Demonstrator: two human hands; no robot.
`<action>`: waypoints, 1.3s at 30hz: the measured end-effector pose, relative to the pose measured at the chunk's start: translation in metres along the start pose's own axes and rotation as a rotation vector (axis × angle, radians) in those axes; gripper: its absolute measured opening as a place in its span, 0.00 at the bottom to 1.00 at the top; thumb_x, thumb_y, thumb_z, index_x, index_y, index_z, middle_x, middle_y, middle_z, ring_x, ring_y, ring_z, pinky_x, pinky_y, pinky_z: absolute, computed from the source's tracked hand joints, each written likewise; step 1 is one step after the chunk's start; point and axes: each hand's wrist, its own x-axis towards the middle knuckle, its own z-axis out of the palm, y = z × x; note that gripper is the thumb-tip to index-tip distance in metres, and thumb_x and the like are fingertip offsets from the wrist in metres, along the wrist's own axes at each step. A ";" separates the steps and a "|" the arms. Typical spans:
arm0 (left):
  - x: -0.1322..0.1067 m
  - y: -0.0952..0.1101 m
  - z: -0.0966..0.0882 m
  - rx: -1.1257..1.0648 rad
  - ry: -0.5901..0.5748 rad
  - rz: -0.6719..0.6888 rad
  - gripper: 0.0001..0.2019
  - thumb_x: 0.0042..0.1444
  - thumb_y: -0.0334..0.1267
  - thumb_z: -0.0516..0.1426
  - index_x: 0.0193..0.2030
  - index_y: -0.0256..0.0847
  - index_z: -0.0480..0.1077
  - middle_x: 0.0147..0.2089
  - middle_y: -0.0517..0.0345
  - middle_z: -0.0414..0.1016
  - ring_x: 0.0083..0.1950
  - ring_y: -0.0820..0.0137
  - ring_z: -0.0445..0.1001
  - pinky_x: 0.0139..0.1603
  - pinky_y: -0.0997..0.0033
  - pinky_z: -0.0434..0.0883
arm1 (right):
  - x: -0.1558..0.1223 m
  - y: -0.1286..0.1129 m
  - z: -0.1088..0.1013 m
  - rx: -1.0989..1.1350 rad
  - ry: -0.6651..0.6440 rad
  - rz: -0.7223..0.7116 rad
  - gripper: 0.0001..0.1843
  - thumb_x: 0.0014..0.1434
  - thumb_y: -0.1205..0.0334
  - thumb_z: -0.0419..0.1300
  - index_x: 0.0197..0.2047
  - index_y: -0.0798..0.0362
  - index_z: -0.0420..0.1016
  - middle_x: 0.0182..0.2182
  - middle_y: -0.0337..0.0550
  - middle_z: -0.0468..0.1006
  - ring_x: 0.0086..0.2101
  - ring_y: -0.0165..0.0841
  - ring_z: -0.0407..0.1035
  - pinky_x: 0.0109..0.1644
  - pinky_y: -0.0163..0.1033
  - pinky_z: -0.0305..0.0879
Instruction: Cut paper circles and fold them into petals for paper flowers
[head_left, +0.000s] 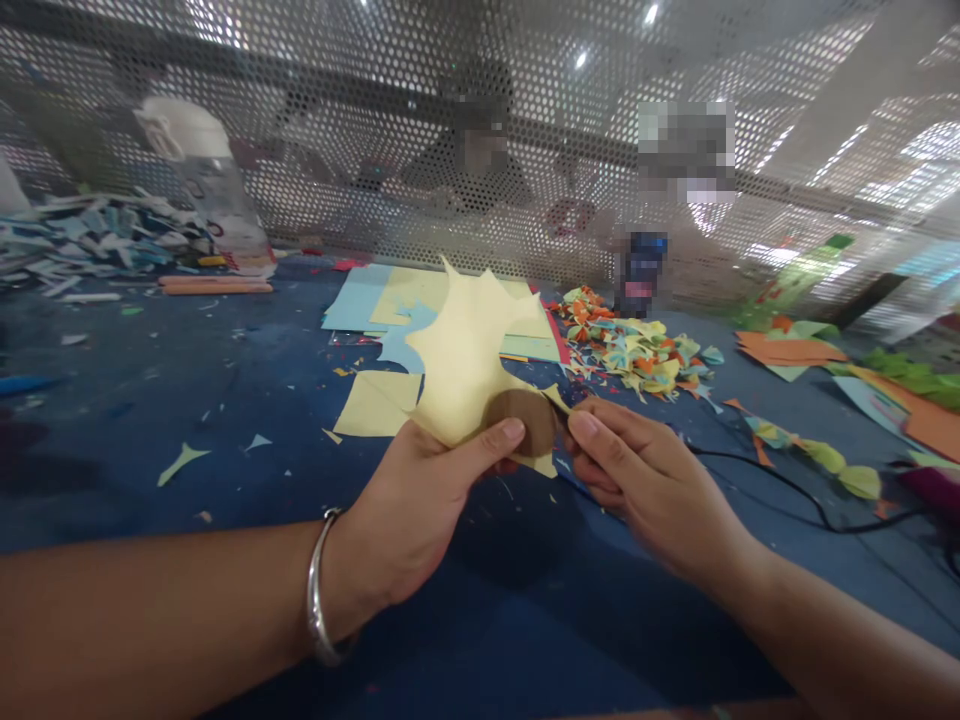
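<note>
My left hand (pixel 420 490), a silver bangle on its wrist, pinches a pale yellow sheet of paper (pixel 469 340) with scalloped, pointed edges. Under the same thumb, a round brown disc (pixel 531 425) lies flat against the lower part of the paper. My right hand (pixel 630 465) is closed right at the disc's right edge, thumb pressed on the fingers. A small dark sliver shows at its fingertips beside a narrow yellow flap of the paper; what it grips is mostly hidden. Both hands are above the blue table (pixel 247 440).
Coloured paper sheets (pixel 352 300) lie behind the held paper. Cut paper petals (pixel 637 355) are heaped at back right, near orange sheets (pixel 791 347). A black cable (pixel 787 490) runs to the right. At left stand a bottle (pixel 217 190) and paper strips (pixel 105 235). A perforated screen (pixel 322 150) rises behind; people are beyond.
</note>
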 end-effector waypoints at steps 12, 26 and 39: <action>0.000 0.002 -0.004 0.029 -0.057 -0.017 0.09 0.55 0.39 0.68 0.26 0.38 0.81 0.29 0.57 0.81 0.34 0.71 0.77 0.40 0.74 0.75 | -0.001 -0.001 0.000 0.012 -0.006 0.018 0.25 0.68 0.39 0.56 0.31 0.52 0.63 0.21 0.28 0.52 0.20 0.22 0.42 0.21 0.30 0.37; 0.001 0.004 -0.006 0.065 -0.057 0.008 0.10 0.53 0.40 0.70 0.26 0.38 0.81 0.30 0.59 0.82 0.35 0.74 0.76 0.39 0.79 0.74 | 0.001 0.002 -0.001 0.031 -0.031 0.026 0.25 0.67 0.39 0.57 0.31 0.52 0.62 0.22 0.29 0.54 0.21 0.23 0.43 0.21 0.31 0.37; 0.001 0.002 -0.007 0.100 -0.102 0.034 0.05 0.55 0.39 0.69 0.33 0.40 0.82 0.38 0.57 0.84 0.42 0.71 0.78 0.47 0.76 0.75 | -0.001 0.001 -0.002 0.042 -0.035 0.014 0.25 0.68 0.39 0.57 0.32 0.52 0.65 0.21 0.28 0.52 0.21 0.23 0.42 0.21 0.31 0.37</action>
